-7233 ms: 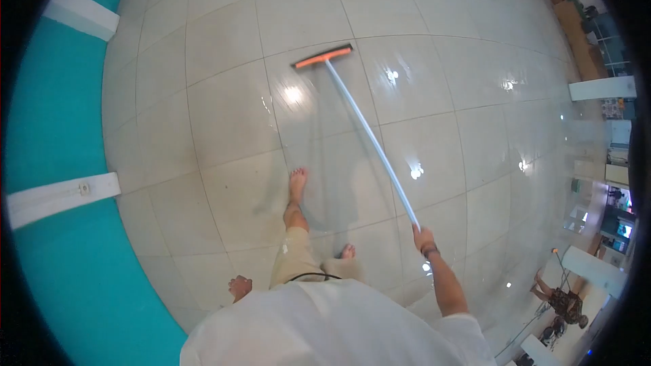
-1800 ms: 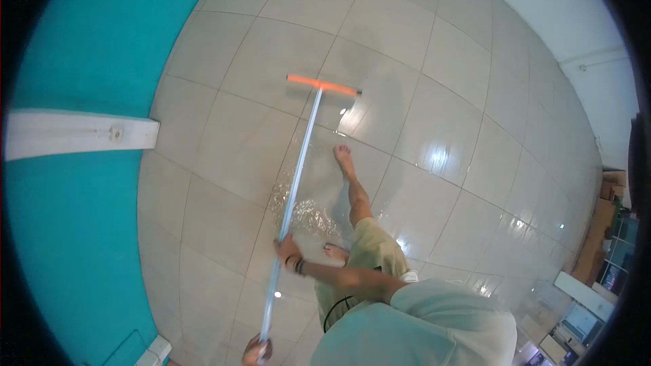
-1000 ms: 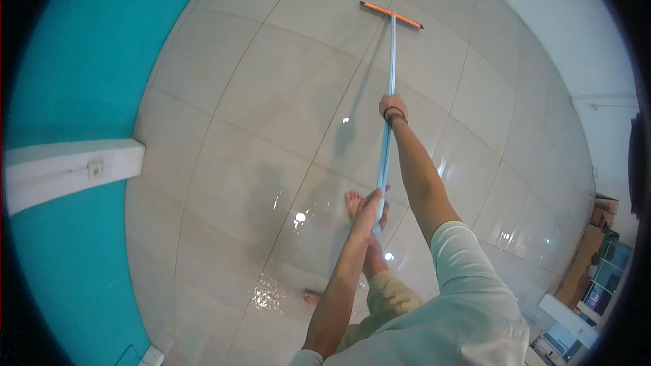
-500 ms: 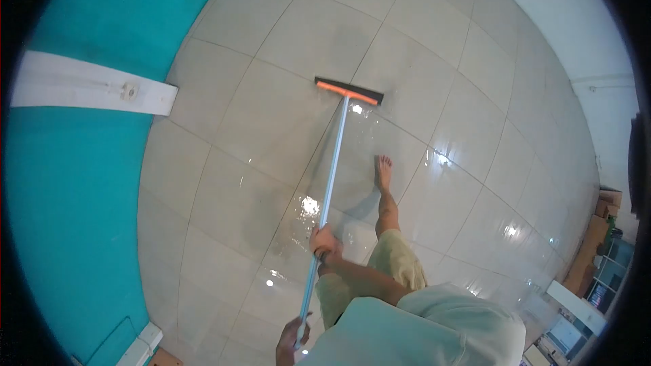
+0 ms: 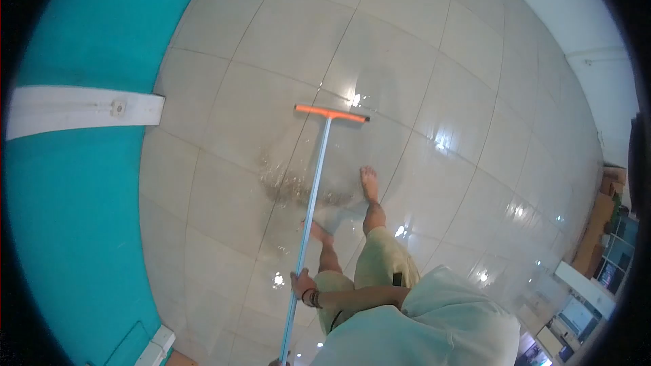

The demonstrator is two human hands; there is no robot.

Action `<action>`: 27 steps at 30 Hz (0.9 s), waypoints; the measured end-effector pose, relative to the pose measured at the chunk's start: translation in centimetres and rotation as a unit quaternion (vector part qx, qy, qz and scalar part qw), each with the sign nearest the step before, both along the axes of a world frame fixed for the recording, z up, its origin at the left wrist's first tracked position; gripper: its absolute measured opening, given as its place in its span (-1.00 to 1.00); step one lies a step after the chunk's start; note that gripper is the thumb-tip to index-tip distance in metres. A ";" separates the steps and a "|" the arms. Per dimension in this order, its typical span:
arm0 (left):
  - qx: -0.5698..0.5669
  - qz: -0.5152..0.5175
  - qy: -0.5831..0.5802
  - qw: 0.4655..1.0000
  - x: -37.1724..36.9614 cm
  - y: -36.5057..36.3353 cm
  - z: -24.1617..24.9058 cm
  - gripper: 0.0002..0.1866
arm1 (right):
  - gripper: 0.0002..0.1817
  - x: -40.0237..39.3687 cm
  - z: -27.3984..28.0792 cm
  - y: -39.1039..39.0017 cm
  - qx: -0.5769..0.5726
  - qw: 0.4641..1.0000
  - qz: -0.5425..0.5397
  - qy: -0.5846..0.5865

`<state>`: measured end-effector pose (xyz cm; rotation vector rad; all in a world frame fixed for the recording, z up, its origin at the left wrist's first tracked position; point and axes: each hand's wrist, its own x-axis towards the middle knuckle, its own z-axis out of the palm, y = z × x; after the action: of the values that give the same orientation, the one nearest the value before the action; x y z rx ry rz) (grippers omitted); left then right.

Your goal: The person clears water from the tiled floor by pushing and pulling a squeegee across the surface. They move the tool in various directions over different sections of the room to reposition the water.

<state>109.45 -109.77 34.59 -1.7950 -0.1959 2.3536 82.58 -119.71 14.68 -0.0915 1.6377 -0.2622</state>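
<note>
A floor squeegee (image 5: 314,190) with a long light-blue pole and an orange head (image 5: 332,113) reaches from the bottom edge up to the middle of the view. Its head lies on the wet tiled floor (image 5: 271,105). My right hand (image 5: 303,285), with bands at the wrist, is closed around the pole partway along it. My left hand (image 5: 279,362) grips the pole's upper end, mostly cut off by the bottom edge. Splashed water (image 5: 298,186) spreads on the tiles between the head and my bare feet.
My right foot (image 5: 368,179) stands right of the pole, my left foot (image 5: 315,230) beside it. On the left is a teal wall (image 5: 68,217) with a white pillar (image 5: 85,110). Cardboard boxes (image 5: 593,230) and a lit monitor (image 5: 580,315) are at the lower right.
The squeegee head has come back toward my feet and slightly left, and both hands have moved down and left with the pole. Water now ripples behind the head. My left foot has come into view.
</note>
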 end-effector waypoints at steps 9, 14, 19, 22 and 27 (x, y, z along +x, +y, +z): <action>-0.182 0.001 0.145 0.973 -46.9 -13.6 -24.6 -0.82 | -0.53 -45.7 -16.5 -14.0 -0.140 0.891 -0.039 0.429; -0.188 0.060 0.200 0.960 -57.5 -15.7 -21.1 -0.74 | -0.59 -56.8 -16.9 -15.7 -0.042 0.921 0.039 0.385; -0.169 0.073 0.227 0.956 -45.3 -10.8 -19.8 -0.65 | -0.58 -45.0 -19.5 -9.9 -0.128 0.934 0.045 0.331; -0.158 0.026 0.167 0.973 -34.2 -5.6 -18.9 -0.65 | -0.56 -32.8 -20.8 -3.9 -0.091 0.940 0.015 0.330; -0.121 0.016 0.108 0.987 -15.5 4.3 -14.8 -0.65 | -0.54 -12.1 -14.9 6.3 -0.063 0.966 -0.025 0.250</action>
<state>93.95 -105.45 19.75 -1.6222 0.0958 2.6717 70.43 -113.40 -0.18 -0.2283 2.1271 -0.4064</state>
